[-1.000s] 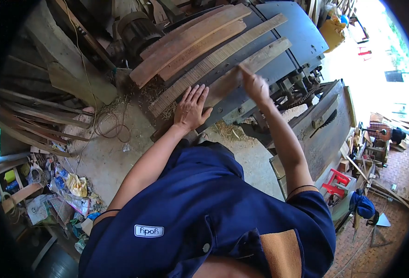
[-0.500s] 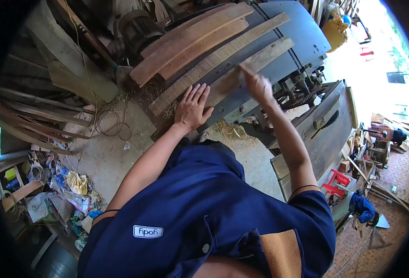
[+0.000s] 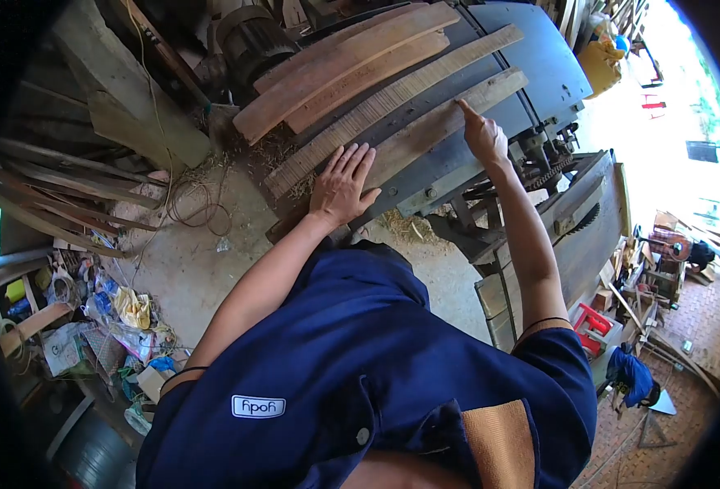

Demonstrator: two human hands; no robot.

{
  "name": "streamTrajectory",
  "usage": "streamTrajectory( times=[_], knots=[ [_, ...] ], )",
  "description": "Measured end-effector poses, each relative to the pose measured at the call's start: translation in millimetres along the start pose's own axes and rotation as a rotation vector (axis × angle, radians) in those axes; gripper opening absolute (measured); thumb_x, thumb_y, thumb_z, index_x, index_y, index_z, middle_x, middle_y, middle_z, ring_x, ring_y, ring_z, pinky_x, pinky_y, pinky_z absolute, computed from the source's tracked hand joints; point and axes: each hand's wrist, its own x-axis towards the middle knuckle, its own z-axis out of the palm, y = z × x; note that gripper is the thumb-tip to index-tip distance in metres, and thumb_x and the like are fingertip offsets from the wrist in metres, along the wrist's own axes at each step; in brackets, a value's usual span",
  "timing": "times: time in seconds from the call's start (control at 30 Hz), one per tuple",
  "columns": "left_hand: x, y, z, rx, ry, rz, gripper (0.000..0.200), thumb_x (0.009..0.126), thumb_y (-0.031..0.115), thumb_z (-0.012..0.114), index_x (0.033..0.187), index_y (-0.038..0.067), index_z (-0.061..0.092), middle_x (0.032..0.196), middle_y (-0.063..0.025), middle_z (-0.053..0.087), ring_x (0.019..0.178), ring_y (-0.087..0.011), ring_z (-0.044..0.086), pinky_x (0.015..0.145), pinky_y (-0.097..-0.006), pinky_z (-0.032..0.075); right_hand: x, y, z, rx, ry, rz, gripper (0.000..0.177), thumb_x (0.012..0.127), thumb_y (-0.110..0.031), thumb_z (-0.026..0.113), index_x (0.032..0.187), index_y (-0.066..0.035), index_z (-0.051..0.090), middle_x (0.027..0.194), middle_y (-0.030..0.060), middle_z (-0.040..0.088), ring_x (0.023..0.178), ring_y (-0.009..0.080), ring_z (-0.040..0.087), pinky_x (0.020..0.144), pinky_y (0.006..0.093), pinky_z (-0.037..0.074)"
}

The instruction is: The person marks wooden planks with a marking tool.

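1. Flat and open, the left hand [image 3: 343,187] presses on the near end of the curved board [image 3: 449,118]. Its fingers are a little apart and the thumb sticks out to the side.
2. Farther along, the right hand [image 3: 485,138] has 1 finger poking out and the others curled in. That fingertip is at the board's top face, but I cannot tell if it touches. No pinch shows.
3. The curved board lies on the blue-gray machine top [image 3: 545,53], slanting away from the left hand.
4. Just past it lies a bendy strip with lots of lines [image 3: 392,94], next to the left fingertips.
5. Past the strip are reddish wood pieces [image 3: 347,69], close together.
6. Behind those sits a dark motor [image 3: 250,37].
7. Way off to the side is a yellow bag [image 3: 601,67].
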Motion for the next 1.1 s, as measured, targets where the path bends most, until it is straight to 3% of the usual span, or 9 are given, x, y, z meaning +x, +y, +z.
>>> streamTrajectory(
  times=[0.07,0.1,0.23,0.4,0.53,0.63,0.87,0.97,1.1],
  knots=[
    [1.8,-0.7,0.1,0.01,0.015,0.002,0.078,0.091,0.044,0.065,0.152,0.005,0.038,0.153,-0.0152,0.044,0.144,-0.0304,0.039,0.124,-0.0458,0.024,-9.3,-17.5,-6.9,-0.062,-0.125,0.031,0.047,0.102,-0.021,0.041,0.143,-0.041,0.053,0.082,0.0234,0.071,0.075,0.0427,0.072,0.064,0.0534,0.058],
    [1.8,0.3,-0.3,0.011,0.001,-0.009,0.078,0.091,0.044,0.065,0.152,0.005,0.038,0.153,-0.0152,0.044,0.144,-0.0302,0.039,0.124,-0.0457,0.024,-19.0,-25.2,-4.1,-0.081,-0.103,-0.041,0.05,0.101,-0.019,0.042,0.143,-0.042,0.053,0.081,0.0231,0.071,0.073,0.0409,0.072,0.062,0.0515,0.059],
    [0.1,0.4,-0.9,0.009,-0.007,-0.005,0.078,0.091,0.044,0.065,0.152,0.005,0.038,0.153,-0.0147,0.044,0.144,-0.0302,0.039,0.125,-0.0455,0.023,-6.9,3.4,-11.3,-0.188,-0.111,0.008,0.049,0.1,-0.019,0.043,0.143,-0.041,0.053,0.082,0.0203,0.073,0.07,0.0374,0.073,0.057,0.0469,0.059],
    [1.7,0.2,0.8,0.008,0.002,-0.006,0.077,0.091,0.044,0.065,0.152,0.005,0.038,0.152,-0.0142,0.045,0.144,-0.0302,0.039,0.125,-0.0455,0.023,-11.9,-7.0,-29.3,-0.182,-0.213,0.014,0.05,0.099,-0.019,0.043,0.145,-0.038,0.053,0.083,0.022,0.072,0.074,0.0396,0.073,0.065,0.0506,0.06],
    [1.7,1.6,-3.5,0.006,-0.021,-0.013,0.075,0.092,0.043,0.064,0.152,0.006,0.039,0.154,-0.0134,0.044,0.144,-0.0293,0.039,0.124,-0.0458,0.024,-15.3,-13.4,-24.8,-0.077,-0.147,-0.026,0.05,0.099,-0.019,0.043,0.144,-0.037,0.054,0.083,0.0233,0.071,0.076,0.0407,0.072,0.066,0.0513,0.059],
    [1.7,1.2,-2.4,-0.002,-0.025,-0.016,0.075,0.092,0.043,0.064,0.152,0.006,0.039,0.154,-0.0134,0.044,0.144,-0.0296,0.039,0.124,-0.046,0.024,0.5,15.9,-19.1,-0.157,-0.094,0.019,0.049,0.1,-0.017,0.044,0.143,-0.037,0.055,0.089,0.0196,0.072,0.075,0.0373,0.073,0.065,0.0492,0.059],
    [0.0,0.9,-3.0,-0.01,-0.032,-0.028,0.075,0.091,0.043,0.064,0.152,0.006,0.039,0.153,-0.0142,0.045,0.144,-0.03,0.039,0.124,-0.0461,0.025,-13.8,-13.8,-36.7,-0.245,-0.078,-0.044,0.045,0.102,-0.02,0.044,0.142,-0.038,0.056,0.091,0.0157,0.071,0.074,0.0368,0.073,0.06,0.048,0.059],
    [2.6,1.9,-3.4,0.003,-0.01,-0.014,0.075,0.09,0.042,0.065,0.151,0.005,0.04,0.152,-0.0136,0.045,0.144,-0.0303,0.039,0.124,-0.0464,0.025,-1.4,11.3,-28.7,-0.189,-0.029,-0.001,0.042,0.103,-0.025,0.044,0.14,-0.038,0.058,0.089,0.0162,0.069,0.073,0.0371,0.072,0.058,0.0483,0.057],
    [3.6,2.2,-3.9,-0.001,-0.016,-0.018,0.075,0.091,0.042,0.065,0.151,0.005,0.04,0.152,-0.0142,0.045,0.143,-0.0311,0.04,0.124,-0.0466,0.025,-19.2,-2.7,-23.3,-0.143,-0.022,-0.043,0.042,0.102,-0.023,0.045,0.14,-0.038,0.058,0.088,0.0175,0.069,0.074,0.0373,0.072,0.06,0.0486,0.057]
  ],
)
